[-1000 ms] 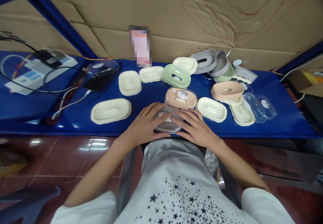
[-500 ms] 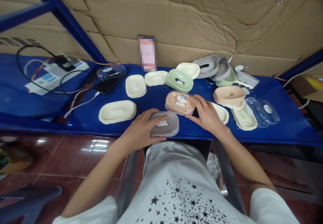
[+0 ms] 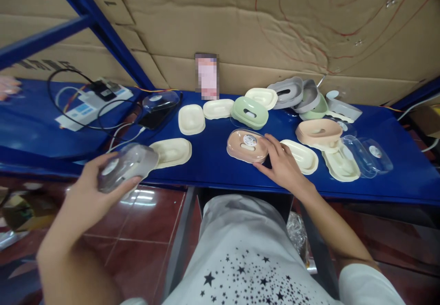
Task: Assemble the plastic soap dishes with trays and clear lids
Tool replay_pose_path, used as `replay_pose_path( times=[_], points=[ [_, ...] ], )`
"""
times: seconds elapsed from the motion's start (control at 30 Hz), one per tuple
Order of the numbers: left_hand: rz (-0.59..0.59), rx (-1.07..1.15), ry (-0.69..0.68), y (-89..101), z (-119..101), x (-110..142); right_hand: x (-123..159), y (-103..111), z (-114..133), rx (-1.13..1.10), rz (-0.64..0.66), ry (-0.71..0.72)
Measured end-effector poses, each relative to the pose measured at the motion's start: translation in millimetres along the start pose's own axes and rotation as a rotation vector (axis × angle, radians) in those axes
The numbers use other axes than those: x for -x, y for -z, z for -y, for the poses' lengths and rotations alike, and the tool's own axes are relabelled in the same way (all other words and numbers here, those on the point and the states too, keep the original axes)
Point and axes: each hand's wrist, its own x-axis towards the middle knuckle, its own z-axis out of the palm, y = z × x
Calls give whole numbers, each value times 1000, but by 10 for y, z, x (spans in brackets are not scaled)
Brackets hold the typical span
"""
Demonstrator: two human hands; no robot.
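Observation:
My left hand [image 3: 103,181] grips a grey soap dish [image 3: 146,160] under a clear lid, tilted and raised off the table at its front left edge. It is beside a cream oval tray [image 3: 175,153]. A peach soap dish [image 3: 240,145] with a clear lid and a round sticker lies flat on the table. My right hand [image 3: 280,160] holds its right end, fingers on the lid and thumb at the near edge. Just right of that hand, and partly behind it, is another cream tray [image 3: 304,157]. Behind the peach dish sits a green dish [image 3: 249,112] with a slot.
On the blue table [image 3: 206,172], more cream trays [image 3: 191,119], grey dishes [image 3: 287,93], a peach dish [image 3: 318,133] and clear lids [image 3: 364,156] lie around. Left are a power strip [image 3: 89,108] with cables and a dark phone [image 3: 156,116]. Another person's hand [image 3: 9,87] shows far left.
My left hand has lifted the grey dish from the table's front and carried it left. My right hand stays on the peach dish. The view has shifted slightly.

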Motion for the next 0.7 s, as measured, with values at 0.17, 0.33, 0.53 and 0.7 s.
replay_pose_path(
  times=[0.17, 0.33, 0.53, 0.7],
  points=[
    [154, 6, -25, -108, -78, -131, 16, -12, 48, 21, -26, 16],
    [199, 84, -148, -229, -520, -253, -62, -68, 100, 51, -9, 46],
    [-6, 23, -205, -303, -473, -328, -41, -143, 106, 5, -39, 66],
    [-71, -166, 35, -182, -318, -224, 57, -120, 227, -160, -117, 196]
  ],
)
